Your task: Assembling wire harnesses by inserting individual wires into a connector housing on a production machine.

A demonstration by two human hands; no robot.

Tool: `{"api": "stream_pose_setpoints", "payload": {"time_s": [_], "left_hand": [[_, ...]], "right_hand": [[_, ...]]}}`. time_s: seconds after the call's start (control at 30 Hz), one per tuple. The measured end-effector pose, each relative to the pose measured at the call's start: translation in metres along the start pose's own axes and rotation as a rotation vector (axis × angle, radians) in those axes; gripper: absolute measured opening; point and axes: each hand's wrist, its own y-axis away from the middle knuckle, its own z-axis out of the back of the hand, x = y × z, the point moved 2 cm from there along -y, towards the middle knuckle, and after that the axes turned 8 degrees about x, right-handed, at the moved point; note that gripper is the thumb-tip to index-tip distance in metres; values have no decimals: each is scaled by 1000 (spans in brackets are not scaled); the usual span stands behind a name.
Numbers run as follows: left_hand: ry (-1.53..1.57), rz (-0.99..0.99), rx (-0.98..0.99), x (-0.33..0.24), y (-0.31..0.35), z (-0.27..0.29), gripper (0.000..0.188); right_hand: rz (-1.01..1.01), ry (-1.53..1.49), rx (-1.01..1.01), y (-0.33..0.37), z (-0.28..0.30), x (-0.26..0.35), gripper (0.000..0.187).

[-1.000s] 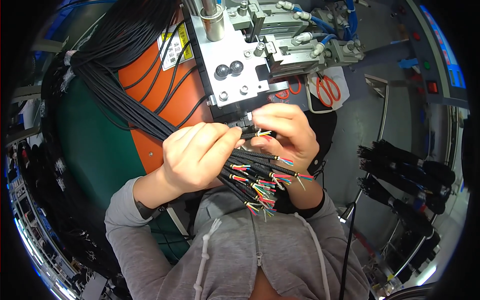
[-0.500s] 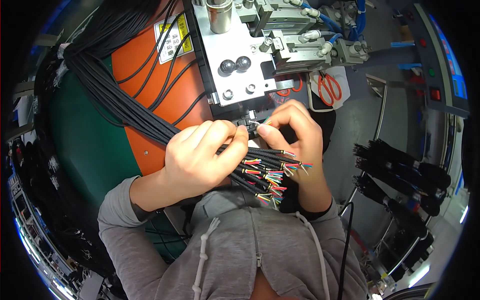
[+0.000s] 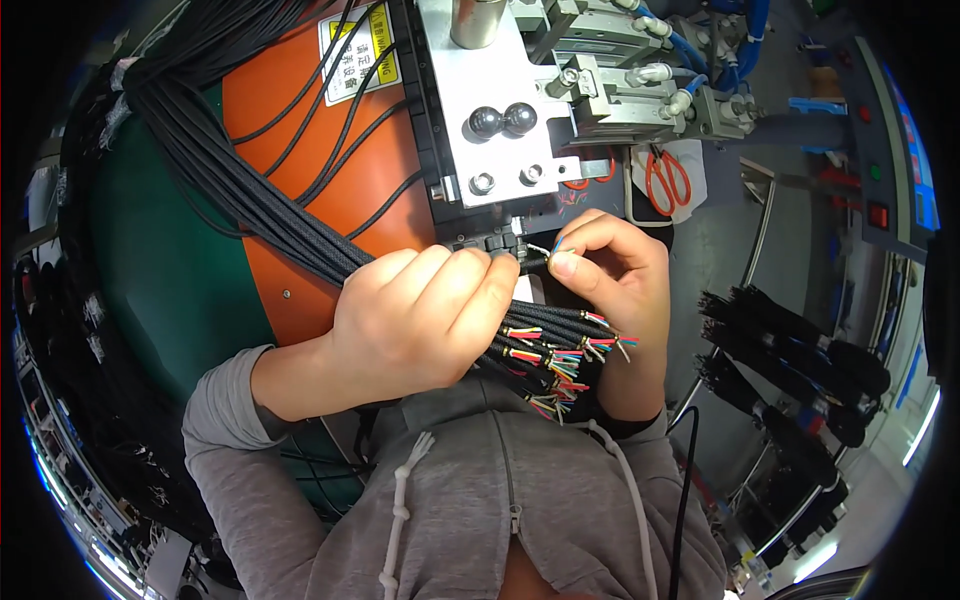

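My left hand (image 3: 425,315) is closed round a bundle of black braided cables (image 3: 300,240), its thumb and forefinger up against a small black fixture (image 3: 500,243). Out of the bundle's end fan several stripped cable tips with thin coloured wires (image 3: 565,370), below and right of that hand. My right hand (image 3: 628,285) pinches the thin wires (image 3: 557,247) of one cable just right of the fixture. A whitish strand runs from the pinch toward the fixture. Part of the cable between the two hands is covered by my left fingers.
Above the hands stands a machine with a silver plate (image 3: 490,90) and pneumatic cylinders (image 3: 630,95). Red-handled scissors (image 3: 667,185) lie beside it. An orange panel (image 3: 290,285) is at left. More black cable bundles (image 3: 790,350) hang on a rack at right.
The whole view has shifted, so the machine and both hands appear farther right. My right fingertips have turned slightly on the wires, and a blue wire now shows there.
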Motion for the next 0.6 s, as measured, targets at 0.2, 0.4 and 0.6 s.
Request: {"api": "stream_pose_setpoints", "payload": {"time_s": [0.2,0.4,0.6], "left_hand": [[20,72,104,-2,-3,-3,35],[-77,142,175,-3,-6,-8,35],[-118,177,232,-5,-5,-8,35]], "right_hand": [[161,568,-92,-12,-3,-1,4],[277,858,-143,-20,-9,-6,4],[330,868,-157,-18,-10,-15,8]]}}
